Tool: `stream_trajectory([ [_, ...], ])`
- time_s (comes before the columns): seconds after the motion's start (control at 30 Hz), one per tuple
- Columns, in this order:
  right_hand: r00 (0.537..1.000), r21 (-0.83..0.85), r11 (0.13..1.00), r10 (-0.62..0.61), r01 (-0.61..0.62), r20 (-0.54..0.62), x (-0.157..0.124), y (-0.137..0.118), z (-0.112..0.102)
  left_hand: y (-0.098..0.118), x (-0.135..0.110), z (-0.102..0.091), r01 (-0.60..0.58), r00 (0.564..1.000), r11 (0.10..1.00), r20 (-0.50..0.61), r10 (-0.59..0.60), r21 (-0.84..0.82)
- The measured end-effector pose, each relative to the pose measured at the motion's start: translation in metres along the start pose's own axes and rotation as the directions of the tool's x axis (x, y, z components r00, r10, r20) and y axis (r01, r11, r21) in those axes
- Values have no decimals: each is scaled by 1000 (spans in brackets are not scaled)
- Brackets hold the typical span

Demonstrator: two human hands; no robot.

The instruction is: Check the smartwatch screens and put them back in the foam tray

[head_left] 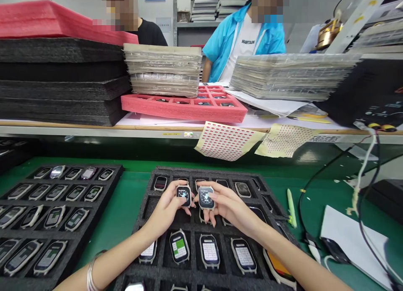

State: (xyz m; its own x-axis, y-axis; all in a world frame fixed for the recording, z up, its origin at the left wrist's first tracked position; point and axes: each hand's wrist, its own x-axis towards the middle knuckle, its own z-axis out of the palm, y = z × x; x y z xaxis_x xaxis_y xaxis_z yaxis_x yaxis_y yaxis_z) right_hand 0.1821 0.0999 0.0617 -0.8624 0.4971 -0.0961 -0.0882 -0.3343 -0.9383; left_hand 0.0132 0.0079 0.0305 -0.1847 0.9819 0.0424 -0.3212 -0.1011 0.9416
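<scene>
My left hand (171, 200) is closed round a smartwatch case (184, 196) without a strap, its thumb on the lit screen. A second smartwatch (206, 197), also lit with a dial face, sits in my right hand (225, 203), whose finger lies over the screen's edge. Both watches are held side by side above a black foam tray (195, 276). Several watches rest in its compartments, among them one with a green and white grid (179, 246) and one with a white grid (209, 250). My hands and forearms cover some compartments.
Another black foam tray (91, 236) of watches lies at the left. A green pen (291, 209), cables and white paper (352, 240) are at the right. On the shelf stand black foam stacks (59, 81), a red foam tray (182, 110) and plastic trays (163, 70). Two people are behind.
</scene>
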Motion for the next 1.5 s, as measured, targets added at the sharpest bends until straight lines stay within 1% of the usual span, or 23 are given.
stream_trajectory([
  [0.07,1000,-4,1000,-7,7,-21,0,0,0,2,0,0,37,999,996,3,-37,-83],
  [0.13,999,-21,1000,-15,14,-46,0,-1,-1,4,0,-1,50,999,993,-8,-51,-111],
  [0.23,997,-60,998,-33,29,-64,0,-1,-1,5,0,-3,46,999,994,-7,-47,-102],
  [0.43,997,-79,995,-67,64,-39,-2,-1,-3,0,-2,-6,-24,1000,999,13,24,-34],
  [0.67,996,-55,995,-86,85,-15,-2,-1,-3,2,-4,-4,-11,1000,1000,13,11,-22],
  [0.9,991,-171,978,-128,120,-35,-2,0,-3,3,-5,-4,13,1000,1000,20,-13,-25],
  [1.0,992,-176,976,-123,124,14,-4,-2,-1,2,-3,-4,-7,1000,999,10,8,-51],
  [1.1,992,-196,974,-96,109,76,-5,-2,2,4,0,-6,-47,998,996,-41,44,-79],
  [1.2,994,-299,950,-71,94,88,-2,0,3,11,0,-11,-65,996,993,-62,60,-96],
  [1.23,994,-366,926,-65,94,90,0,0,3,15,-1,-14,-70,996,992,-58,65,-101],
  [1.27,993,-457,884,-61,99,96,3,0,4,18,-4,-16,-76,996,992,-53,71,-103],
  [1.3,993,-565,818,-64,112,104,6,-1,5,22,-8,-19,-82,996,992,-50,77,-100],
  [1.37,985,-768,618,-98,170,139,14,0,7,29,-16,-24,-94,994,993,-56,89,-74],
  [1.4,978,-835,509,-122,209,170,18,1,8,32,-20,-27,-98,994,994,-62,94,-55],
  [1.43,967,-875,415,-145,250,207,23,2,10,34,-24,-28,-100,993,994,-68,97,-36],
  [1.47,956,-894,343,-159,288,247,27,5,12,36,-27,-29,-101,992,995,-75,100,-17],
  [1.5,944,-901,290,-161,323,287,32,7,15,37,-30,-30,-101,991,995,-83,101,0],
])
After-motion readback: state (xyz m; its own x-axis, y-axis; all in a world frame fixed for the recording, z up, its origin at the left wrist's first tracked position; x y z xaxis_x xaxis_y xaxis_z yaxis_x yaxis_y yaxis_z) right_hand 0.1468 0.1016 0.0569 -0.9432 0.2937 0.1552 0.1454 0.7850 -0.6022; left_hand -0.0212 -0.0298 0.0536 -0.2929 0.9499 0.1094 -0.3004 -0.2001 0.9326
